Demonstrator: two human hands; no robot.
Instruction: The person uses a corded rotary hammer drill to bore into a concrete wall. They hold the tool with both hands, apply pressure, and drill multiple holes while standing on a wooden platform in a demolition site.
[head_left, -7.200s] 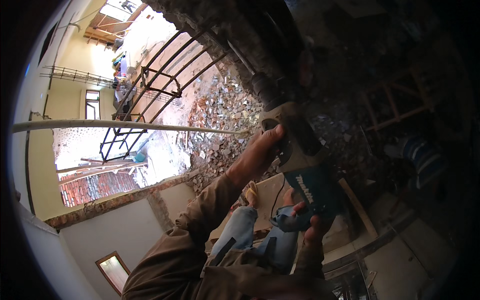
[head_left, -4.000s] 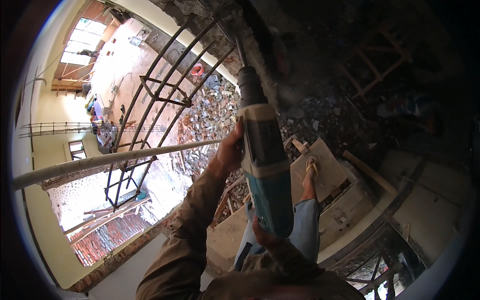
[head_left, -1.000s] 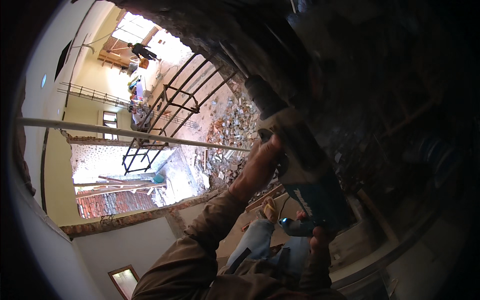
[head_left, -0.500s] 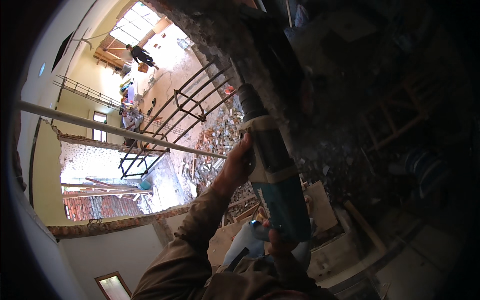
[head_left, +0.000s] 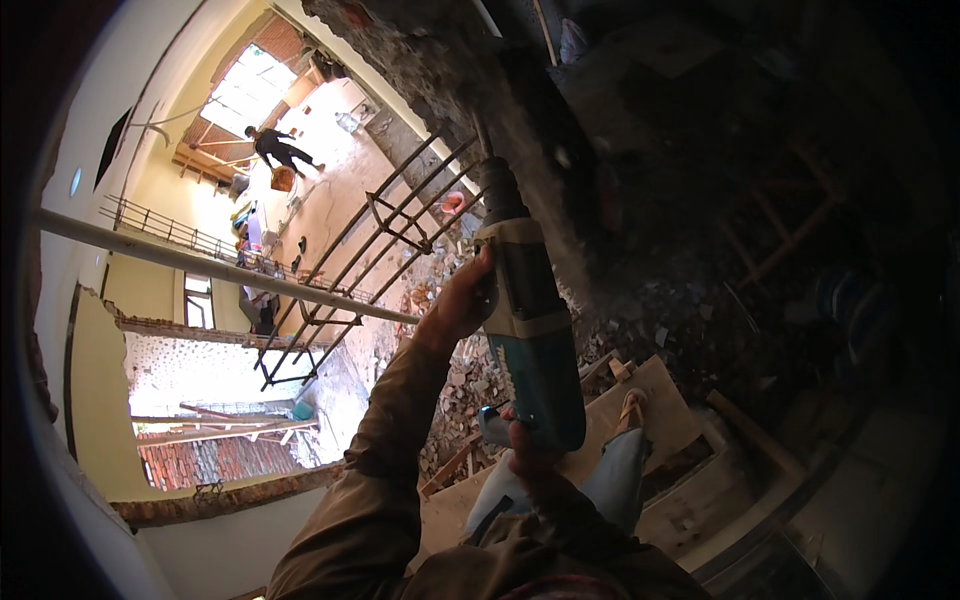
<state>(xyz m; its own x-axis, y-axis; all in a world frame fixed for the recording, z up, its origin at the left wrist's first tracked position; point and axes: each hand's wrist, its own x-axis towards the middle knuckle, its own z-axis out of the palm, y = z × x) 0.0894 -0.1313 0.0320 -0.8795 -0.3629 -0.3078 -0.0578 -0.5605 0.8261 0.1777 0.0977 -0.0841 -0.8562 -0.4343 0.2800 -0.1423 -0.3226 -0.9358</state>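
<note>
I hold a teal and grey rotary hammer drill [head_left: 535, 330] pointed up and away from me. Its dark bit end [head_left: 497, 185] meets a rough broken concrete and brick edge [head_left: 420, 60]. My left hand [head_left: 458, 300] grips the drill's front body near the grey collar. My right hand [head_left: 525, 445] wraps the rear handle close to my chest. My legs in jeans [head_left: 610, 475] and a sandalled foot [head_left: 632, 408] rest on a wooden plank [head_left: 660, 400] below.
Brick rubble [head_left: 450, 370] lies heaped beneath the drill. A bent metal window grille [head_left: 370, 250] leans at the left beside a long pale pipe [head_left: 200, 265]. Another person [head_left: 280, 150] stoops with a basket on a far sunlit floor. Timber pieces [head_left: 750, 440] lie at right.
The drill has swung more upright and its tip has risen to the broken edge. My view has tilted, showing more of the sunlit floor and the distant person.
</note>
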